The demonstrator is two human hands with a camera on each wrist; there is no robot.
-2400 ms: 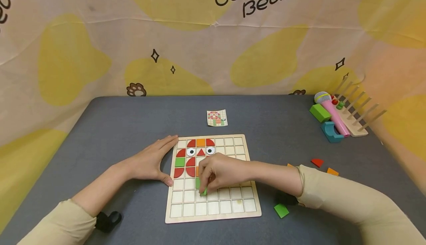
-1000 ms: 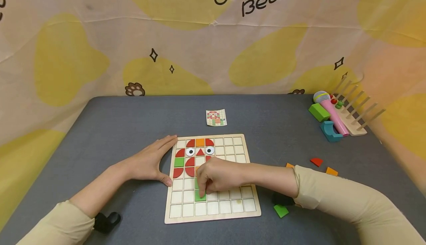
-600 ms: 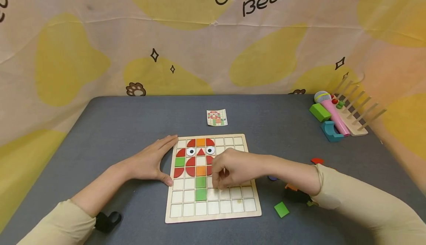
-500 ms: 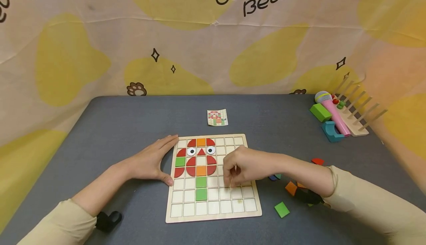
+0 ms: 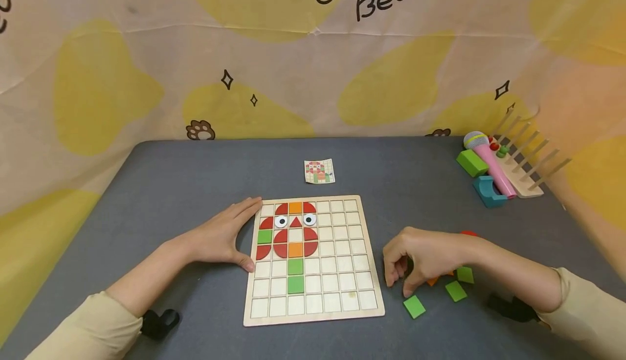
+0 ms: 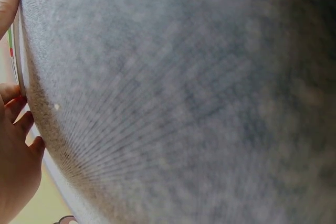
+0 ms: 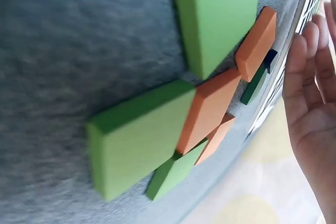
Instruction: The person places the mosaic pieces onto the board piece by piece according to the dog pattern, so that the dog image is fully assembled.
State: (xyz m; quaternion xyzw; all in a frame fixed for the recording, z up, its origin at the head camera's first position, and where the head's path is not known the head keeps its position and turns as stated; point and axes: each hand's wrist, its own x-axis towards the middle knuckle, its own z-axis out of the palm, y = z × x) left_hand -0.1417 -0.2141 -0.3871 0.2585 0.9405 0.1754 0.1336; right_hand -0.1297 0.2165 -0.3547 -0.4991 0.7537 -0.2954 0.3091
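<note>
In the head view my left hand rests along the left edge of a wooden grid board, fingers and thumb spread. The left wrist view shows its fingertips against the board's side. The board bears red curved tiles, white eye discs, orange squares and, below these, two stacked green squares. My right hand hovers right of the board, empty, with fingers bent loosely. Its thumb tip is right by a loose green square tile.
More loose green tiles lie right of that hand, with orange tiles partly under it. A small pattern card lies behind the board. At the back right are a pink toy microphone, blocks and a pegged wooden rack.
My right hand set a green tile on the board under another green one, let go and moved right, off the board, to the loose tiles. The left hand stayed at the board's edge.
</note>
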